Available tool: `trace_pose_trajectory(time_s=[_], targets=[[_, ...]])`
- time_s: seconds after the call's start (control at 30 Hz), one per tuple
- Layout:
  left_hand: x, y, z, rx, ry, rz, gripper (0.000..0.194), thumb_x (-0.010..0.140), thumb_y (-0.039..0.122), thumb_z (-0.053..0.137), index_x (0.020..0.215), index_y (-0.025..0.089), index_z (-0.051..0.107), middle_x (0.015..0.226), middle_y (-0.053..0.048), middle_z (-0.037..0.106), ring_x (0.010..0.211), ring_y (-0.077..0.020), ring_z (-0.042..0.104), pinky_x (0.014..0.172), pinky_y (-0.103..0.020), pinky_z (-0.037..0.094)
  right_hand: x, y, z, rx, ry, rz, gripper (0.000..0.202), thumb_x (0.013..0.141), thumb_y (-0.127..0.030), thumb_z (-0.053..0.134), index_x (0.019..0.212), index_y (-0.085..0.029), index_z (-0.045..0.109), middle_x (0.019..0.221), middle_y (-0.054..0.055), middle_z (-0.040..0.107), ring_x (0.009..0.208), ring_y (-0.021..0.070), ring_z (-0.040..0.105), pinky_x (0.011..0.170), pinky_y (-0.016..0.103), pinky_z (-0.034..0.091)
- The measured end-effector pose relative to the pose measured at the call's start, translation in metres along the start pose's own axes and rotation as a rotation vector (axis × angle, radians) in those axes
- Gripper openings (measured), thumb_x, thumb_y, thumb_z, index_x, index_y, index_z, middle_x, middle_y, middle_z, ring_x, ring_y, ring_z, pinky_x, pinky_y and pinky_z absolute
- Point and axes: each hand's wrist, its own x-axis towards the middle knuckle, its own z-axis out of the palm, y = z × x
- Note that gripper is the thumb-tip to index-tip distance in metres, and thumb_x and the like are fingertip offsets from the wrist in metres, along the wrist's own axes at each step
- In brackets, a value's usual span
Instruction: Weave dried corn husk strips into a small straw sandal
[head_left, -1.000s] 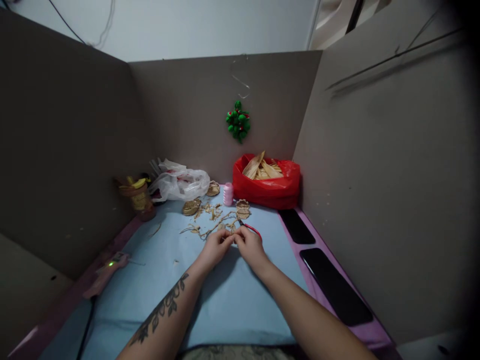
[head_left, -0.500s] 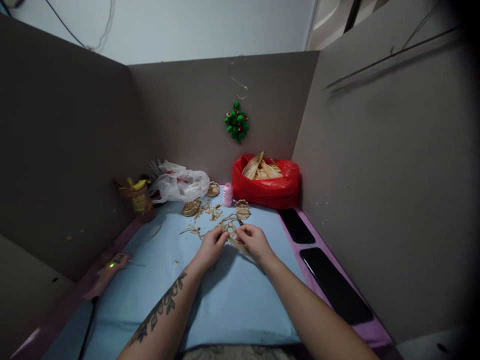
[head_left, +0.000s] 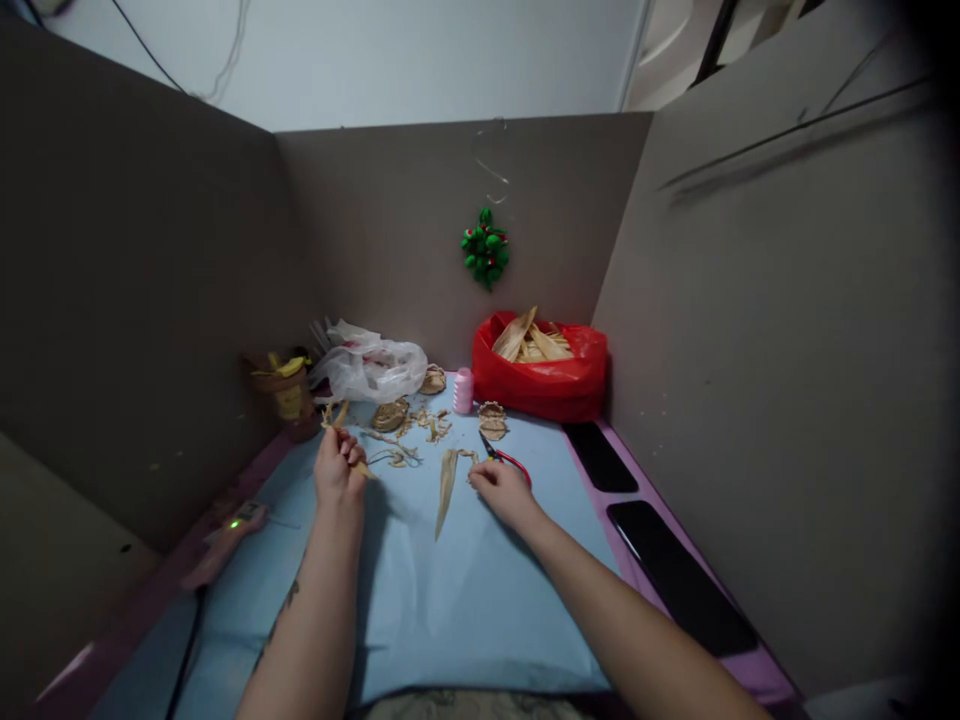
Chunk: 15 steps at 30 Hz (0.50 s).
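My left hand (head_left: 341,468) is closed around pale strips of dried corn husk (head_left: 335,412), raised over the left side of the blue cloth. My right hand (head_left: 504,492) is at the middle right, its fingertips pinched on the end of a thin, twisted husk strip (head_left: 469,455). Just left of it lies a long, flat corn husk (head_left: 446,492). Red-handled cutters (head_left: 516,463) rest beyond the right hand, partly covered by it. Husk scraps (head_left: 435,426) and woven husk pieces, one of them round (head_left: 390,414) and another a small oval (head_left: 493,420), lie farther back.
At the back stand a red bag (head_left: 540,388) of husks, a pink thread spool (head_left: 463,390) and a white plastic bag (head_left: 375,368). Two black phones (head_left: 679,575) lie along the right edge. A pink corded tool (head_left: 225,548) and a pot (head_left: 289,390) are on the left.
My hands have moved apart from the middle. The left swung left and up with husk strips; the right stayed near the centre. The long husk and the red-handled cutters now show clearly.
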Motion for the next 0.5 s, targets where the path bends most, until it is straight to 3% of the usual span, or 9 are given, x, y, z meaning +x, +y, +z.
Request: trace_pose_trajectory(time_s=[0.2, 0.4, 0.5], targets=[[-0.005, -0.012, 0.004, -0.085, 0.016, -0.074, 0.023, 0.080, 0.024, 0.063, 0.067, 0.015, 0.046, 0.055, 0.008, 0.046, 0.034, 0.0019, 0.032, 0.030, -0.008, 0.021, 0.021, -0.019, 0.004, -0.353, -0.115, 0.037, 0.014, 0.071, -0.022, 0.056, 0.067, -0.019, 0.069, 0.068, 0.003, 0.069, 0.064, 0.0143, 0.060, 0.060, 0.022, 0.037], [-0.008, -0.016, 0.005, -0.058, -0.001, -0.113, 0.025, 0.076, 0.025, 0.067, 0.067, 0.015, 0.046, 0.054, 0.008, 0.046, 0.034, 0.0016, 0.031, 0.029, -0.008, 0.020, 0.045, -0.031, 0.037, -0.624, -0.041, 0.134, 0.030, 0.068, -0.036, 0.062, 0.084, -0.013, 0.073, 0.100, 0.019, 0.067, 0.096, 0.0288, 0.058, 0.074, 0.030, 0.041], [-0.009, -0.017, 0.004, -0.025, -0.027, -0.135, 0.028, 0.072, 0.027, 0.070, 0.067, 0.015, 0.045, 0.054, 0.008, 0.044, 0.035, 0.0016, 0.030, 0.030, -0.008, 0.020, 0.047, -0.032, 0.048, -0.680, -0.022, 0.160, 0.036, 0.066, -0.034, 0.063, 0.092, -0.012, 0.072, 0.107, 0.021, 0.064, 0.103, 0.0327, 0.055, 0.077, 0.034, 0.041]])
